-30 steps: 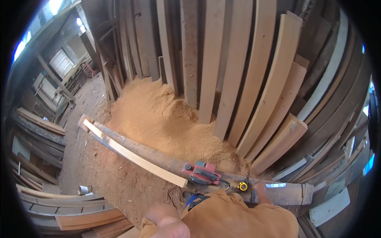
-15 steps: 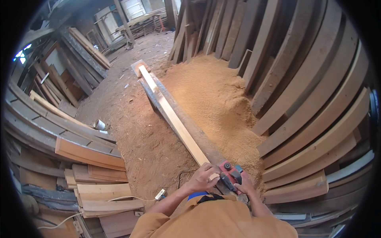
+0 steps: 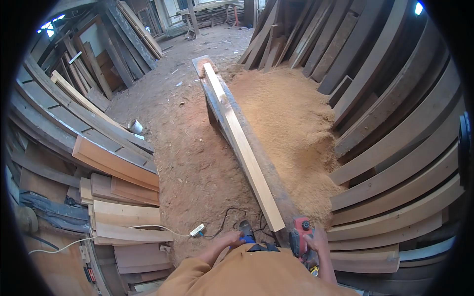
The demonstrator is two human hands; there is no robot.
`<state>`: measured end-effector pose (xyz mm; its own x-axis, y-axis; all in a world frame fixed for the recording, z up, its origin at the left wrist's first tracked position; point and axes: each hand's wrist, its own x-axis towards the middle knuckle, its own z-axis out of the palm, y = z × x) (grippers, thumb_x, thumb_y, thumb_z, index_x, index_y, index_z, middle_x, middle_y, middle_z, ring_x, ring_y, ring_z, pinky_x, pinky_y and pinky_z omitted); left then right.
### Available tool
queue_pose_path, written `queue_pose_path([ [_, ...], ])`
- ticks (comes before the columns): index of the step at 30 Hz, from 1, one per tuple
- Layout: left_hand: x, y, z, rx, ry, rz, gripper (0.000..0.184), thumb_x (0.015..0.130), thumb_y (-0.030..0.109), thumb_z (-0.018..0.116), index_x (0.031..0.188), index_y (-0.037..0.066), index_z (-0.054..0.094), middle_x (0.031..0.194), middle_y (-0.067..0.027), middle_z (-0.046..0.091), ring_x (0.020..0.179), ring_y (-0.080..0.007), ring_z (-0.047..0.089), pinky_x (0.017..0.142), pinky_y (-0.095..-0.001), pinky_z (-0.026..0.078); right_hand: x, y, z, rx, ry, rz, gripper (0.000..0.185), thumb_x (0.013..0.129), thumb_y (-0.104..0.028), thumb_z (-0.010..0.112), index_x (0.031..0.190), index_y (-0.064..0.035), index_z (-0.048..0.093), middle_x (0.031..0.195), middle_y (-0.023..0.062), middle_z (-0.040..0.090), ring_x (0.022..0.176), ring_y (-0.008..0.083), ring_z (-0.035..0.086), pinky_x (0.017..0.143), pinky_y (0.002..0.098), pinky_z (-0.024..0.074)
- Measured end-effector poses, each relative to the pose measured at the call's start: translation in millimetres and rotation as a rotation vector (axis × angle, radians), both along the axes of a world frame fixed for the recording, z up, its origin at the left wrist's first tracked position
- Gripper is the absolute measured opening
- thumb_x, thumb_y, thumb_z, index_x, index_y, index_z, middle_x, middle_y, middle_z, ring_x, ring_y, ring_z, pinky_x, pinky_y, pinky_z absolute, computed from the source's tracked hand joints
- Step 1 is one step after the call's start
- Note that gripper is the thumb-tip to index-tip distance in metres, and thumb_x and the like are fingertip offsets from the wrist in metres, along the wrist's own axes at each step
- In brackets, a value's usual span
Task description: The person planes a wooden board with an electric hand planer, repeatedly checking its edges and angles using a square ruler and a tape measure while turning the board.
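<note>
My right hand (image 3: 318, 241) grips a red and black electric planer (image 3: 299, 231) beside the near end of a long narrow board. The pale wooden board (image 3: 247, 153) lies lengthwise on a narrow workbench (image 3: 266, 172). Down at my waist, my left hand (image 3: 233, 240) is next to blue cloth, apart from the board; its fingers do not show clearly. Dark cable (image 3: 224, 219) loops on the ground to the left of the board's near end.
Sawdust (image 3: 281, 113) is heaped along the bench's right side. Many planks (image 3: 390, 143) lean on the right, and stacked boards (image 3: 126, 214) lie at left. A white extension socket (image 3: 197, 230) with its cord rests on the ground, and a white can (image 3: 135, 126) lies farther off.
My left hand has left the board's near end and dropped to my waist. The planer has shifted right, clear of the board's end. The view has also turned slightly.
</note>
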<state>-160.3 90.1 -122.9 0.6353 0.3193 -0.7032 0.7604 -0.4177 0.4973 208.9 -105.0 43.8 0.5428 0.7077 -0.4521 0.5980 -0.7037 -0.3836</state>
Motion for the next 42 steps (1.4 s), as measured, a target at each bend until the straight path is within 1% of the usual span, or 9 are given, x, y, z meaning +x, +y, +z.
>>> queue_pose_path([
  [11,48,41,31,0.114,-0.362,0.122,0.047,0.090,0.030,0.068,0.129,0.006,0.061,0.122,-0.0204,0.068,0.117,-0.0410,0.062,0.102,-0.0490,0.050,-90,143,-82,0.070,0.118,0.066,0.096,0.076,-0.046,0.080,0.146,0.0082,0.042,0.141,0.0343,0.053,0.131,0.0474,0.054,0.112,0.0495,0.0433],
  [21,103,82,-7,-0.266,-0.564,0.971,0.063,0.096,0.048,0.069,0.136,0.003,0.053,0.115,-0.0120,0.070,0.108,-0.0303,0.066,0.092,-0.0441,0.052,-51,137,-56,0.202,0.339,0.258,0.069,0.069,-0.033,0.081,0.125,0.0049,0.064,0.112,0.0280,0.071,0.107,0.0401,0.069,0.094,0.0445,0.0534],
  [26,162,134,57,-0.974,-0.751,1.326,0.072,0.093,0.051,0.072,0.144,0.005,0.051,0.117,-0.0125,0.071,0.110,-0.0290,0.068,0.094,-0.0467,0.057,-32,113,94,0.113,0.357,0.151,0.067,0.068,-0.036,0.082,0.122,0.0030,0.067,0.109,0.0239,0.073,0.102,0.0350,0.071,0.091,0.0416,0.0537],
  [30,229,127,116,-1.401,-1.340,1.325,0.063,0.094,0.059,0.066,0.136,0.012,0.061,0.122,-0.0106,0.069,0.114,-0.0296,0.066,0.100,-0.0507,0.055,-7,84,155,0.135,0.159,0.324,0.061,0.074,-0.033,0.078,0.122,0.0024,0.066,0.107,0.0234,0.074,0.102,0.0328,0.072,0.089,0.0410,0.0555],
  [33,253,103,164,-1.434,-1.430,1.356,0.066,0.092,0.062,0.066,0.136,0.013,0.060,0.128,-0.0120,0.067,0.121,-0.0314,0.063,0.106,-0.0523,0.051,38,52,175,0.401,0.451,0.245,0.056,0.081,-0.030,0.072,0.124,0.0037,0.063,0.101,0.0227,0.074,0.094,0.0287,0.074,0.083,0.0399,0.0583],
  [35,261,84,211,-1.593,-1.403,1.321,0.070,0.091,0.065,0.066,0.136,0.013,0.060,0.130,-0.0123,0.066,0.124,-0.0328,0.061,0.108,-0.0540,0.049,57,26,217,0.698,0.847,-0.172,0.053,0.090,-0.027,0.064,0.133,0.0038,0.056,0.100,0.0213,0.075,0.091,0.0240,0.075,0.079,0.0371,0.0608],
  [37,276,69,267,-1.798,-1.417,1.281,0.076,0.084,0.067,0.073,0.137,0.014,0.060,0.130,-0.0131,0.067,0.124,-0.0355,0.061,0.108,-0.0592,0.047,74,21,184,1.145,0.822,-0.422,0.041,0.093,-0.019,0.061,0.131,-0.0026,0.059,0.103,0.0075,0.077,0.076,0.0143,0.073,0.071,0.0297,0.0602],
  [40,285,40,362,-1.807,-1.488,1.043,0.083,0.084,0.075,0.065,0.141,0.014,0.056,0.136,-0.0110,0.063,0.130,-0.0325,0.057,0.111,-0.0553,0.045,40,76,140,0.659,-0.069,-0.136,0.060,0.098,-0.024,0.065,0.149,-0.0021,0.042,0.139,0.0183,0.059,0.127,0.0270,0.054,0.106,0.0429,0.0432],
  [42,286,17,412,-1.913,-1.495,0.822,0.086,0.087,0.078,0.058,0.144,0.014,0.052,0.138,-0.0089,0.060,0.131,-0.0304,0.056,0.111,-0.0512,0.046,15,119,114,0.720,-0.173,-0.027,0.061,0.098,-0.028,0.064,0.149,-0.0027,0.043,0.139,0.0170,0.058,0.127,0.0263,0.053,0.106,0.0427,0.0431],
])
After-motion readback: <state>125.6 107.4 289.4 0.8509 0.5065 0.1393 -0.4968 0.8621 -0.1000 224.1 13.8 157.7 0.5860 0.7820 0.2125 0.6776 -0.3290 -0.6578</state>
